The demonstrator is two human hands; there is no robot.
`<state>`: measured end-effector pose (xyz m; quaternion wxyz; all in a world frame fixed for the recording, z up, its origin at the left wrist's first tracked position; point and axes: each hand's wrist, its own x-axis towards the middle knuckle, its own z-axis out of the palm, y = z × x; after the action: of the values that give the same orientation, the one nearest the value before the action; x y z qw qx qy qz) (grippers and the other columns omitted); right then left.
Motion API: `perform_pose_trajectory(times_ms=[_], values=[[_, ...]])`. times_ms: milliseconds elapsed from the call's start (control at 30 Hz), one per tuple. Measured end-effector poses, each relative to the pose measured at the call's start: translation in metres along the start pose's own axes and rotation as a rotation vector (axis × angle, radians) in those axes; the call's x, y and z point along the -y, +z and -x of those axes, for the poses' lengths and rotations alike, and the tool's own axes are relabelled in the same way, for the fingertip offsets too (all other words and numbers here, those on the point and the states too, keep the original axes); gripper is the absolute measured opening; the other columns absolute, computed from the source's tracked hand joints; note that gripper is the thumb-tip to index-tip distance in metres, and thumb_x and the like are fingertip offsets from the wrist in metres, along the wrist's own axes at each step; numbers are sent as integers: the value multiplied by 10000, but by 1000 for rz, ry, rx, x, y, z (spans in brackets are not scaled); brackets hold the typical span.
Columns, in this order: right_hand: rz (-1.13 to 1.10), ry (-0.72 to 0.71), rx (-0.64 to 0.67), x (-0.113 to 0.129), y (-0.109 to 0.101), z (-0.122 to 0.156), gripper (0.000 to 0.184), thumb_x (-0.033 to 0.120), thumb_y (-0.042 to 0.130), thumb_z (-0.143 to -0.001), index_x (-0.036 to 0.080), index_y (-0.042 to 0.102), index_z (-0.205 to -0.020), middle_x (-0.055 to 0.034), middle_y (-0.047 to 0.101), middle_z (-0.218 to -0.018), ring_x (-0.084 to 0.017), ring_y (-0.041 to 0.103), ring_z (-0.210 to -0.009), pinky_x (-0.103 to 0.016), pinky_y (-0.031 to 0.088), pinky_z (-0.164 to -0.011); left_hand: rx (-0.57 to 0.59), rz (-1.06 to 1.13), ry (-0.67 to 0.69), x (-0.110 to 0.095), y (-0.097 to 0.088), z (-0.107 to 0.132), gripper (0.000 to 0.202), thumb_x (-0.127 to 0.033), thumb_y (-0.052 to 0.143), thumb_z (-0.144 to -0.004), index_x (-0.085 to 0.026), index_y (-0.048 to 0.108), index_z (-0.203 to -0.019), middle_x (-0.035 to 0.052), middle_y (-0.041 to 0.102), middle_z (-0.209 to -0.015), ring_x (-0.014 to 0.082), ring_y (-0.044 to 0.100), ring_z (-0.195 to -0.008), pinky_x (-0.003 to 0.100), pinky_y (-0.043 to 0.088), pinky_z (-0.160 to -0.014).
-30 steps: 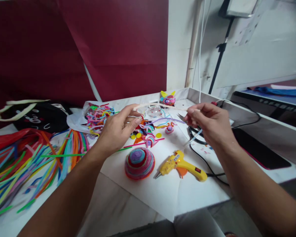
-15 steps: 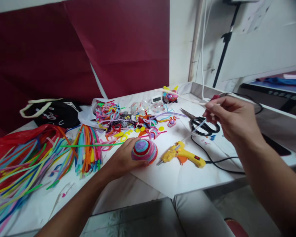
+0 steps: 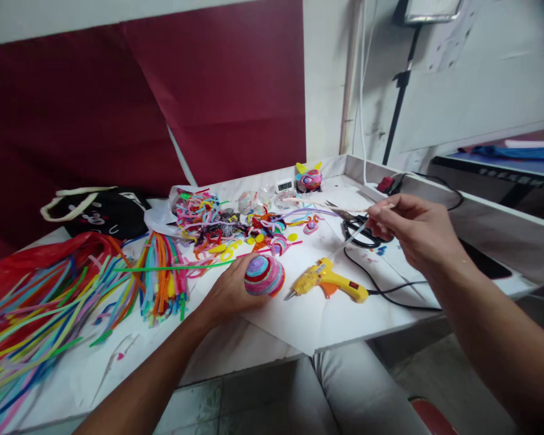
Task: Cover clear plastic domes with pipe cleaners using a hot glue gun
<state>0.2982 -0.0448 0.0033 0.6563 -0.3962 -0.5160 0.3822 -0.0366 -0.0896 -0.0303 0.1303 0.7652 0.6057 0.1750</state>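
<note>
From where I stand, the person's left hand (image 3: 236, 287) cups a domed ball wound in fuzzy coils of lilac, teal, red and pink (image 3: 263, 275), fingers and thumb closed about its left side, near the front of the table; whether the ball rests on the white paper sheet (image 3: 294, 329) or is slightly raised, I cannot tell. The right hand (image 3: 417, 232) has thumb and fingertips pinched together on one end of a thin, fuzzy, off-white strand (image 3: 320, 206), which reaches leftward, nearly straight, above the table. Just right of the ball lies a glossy yellow plastic glue gun (image 3: 315, 276), its metal nozzle pointing towards the ball, a translucent rod of glue (image 3: 350, 240) sloping up from its back. Black-handled metal scissors (image 3: 361, 234) lie beyond, partly behind the right hand. Further back spreads a tangle of curled, velvety scraps in many colours (image 3: 226, 226), with a small round figure with pointed yellow ears (image 3: 309, 180) behind it. To the left, long, straight fuzzy stems (image 3: 165, 281) lie bundled beside crinkled red plastic (image 3: 13, 266) and a soft black cloth bag (image 3: 102, 215).
</note>
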Motion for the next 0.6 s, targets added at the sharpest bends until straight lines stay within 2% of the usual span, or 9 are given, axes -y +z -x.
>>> perform_pose_trajectory(times_ms=[67, 167, 300, 400, 500, 600], values=[[1, -11, 1, -1, -1, 0, 182, 268, 829, -678, 149, 694, -703, -8, 651, -580, -76, 532, -474, -185, 374, -411, -12, 61, -59, 2, -4, -1, 872, -429, 785, -584, -207, 483, -1372, 112, 568, -1386, 359, 549, -1252, 453, 448, -1056], [-8, -7, -14, 0, -2, -1, 196, 238, 844, -646, 145, 672, -665, -16, 673, -605, -76, 554, -485, -171, 390, -413, -9, 281, -138, 6, -16, -1, 898, -496, 794, -566, -215, 491, -1363, 103, 603, -1339, 376, 591, -1188, 461, 497, -981], [-70, -51, -37, 7, -1, -4, 250, 206, 833, -646, 148, 595, -593, -76, 739, -700, -156, 702, -650, -174, 482, -486, -33, 631, -180, 6, -32, 0, 876, -487, 810, -549, -244, 511, -1336, 97, 536, -1424, 386, 498, -1298, 434, 482, -999], [-162, -48, -21, 17, 2, -3, 274, 205, 844, -641, 159, 574, -624, -35, 699, -613, -173, 709, -633, -234, 557, -573, -30, 849, -153, 3, -35, -1, 840, -453, 795, -563, -273, 498, -1328, 77, 517, -1440, 373, 481, -1311, 403, 477, -993], [-249, 88, 131, 28, 9, 7, 254, 255, 825, -708, 175, 586, -738, -6, 676, -616, -162, 681, -571, -274, 567, -565, -35, 956, -81, 0, -32, -7, 851, -420, 800, -581, -292, 468, -1354, 64, 523, -1427, 359, 481, -1310, 384, 453, -1014], [-354, 241, 300, 33, 22, 25, 233, 294, 777, -780, 181, 573, -779, 22, 631, -627, -96, 573, -468, -215, 482, -454, -84, 1005, 15, -6, -28, -15, 835, -390, 830, -573, -290, 490, -1329, 59, 505, -1444, 353, 438, -1352, 373, 417, -1060]])
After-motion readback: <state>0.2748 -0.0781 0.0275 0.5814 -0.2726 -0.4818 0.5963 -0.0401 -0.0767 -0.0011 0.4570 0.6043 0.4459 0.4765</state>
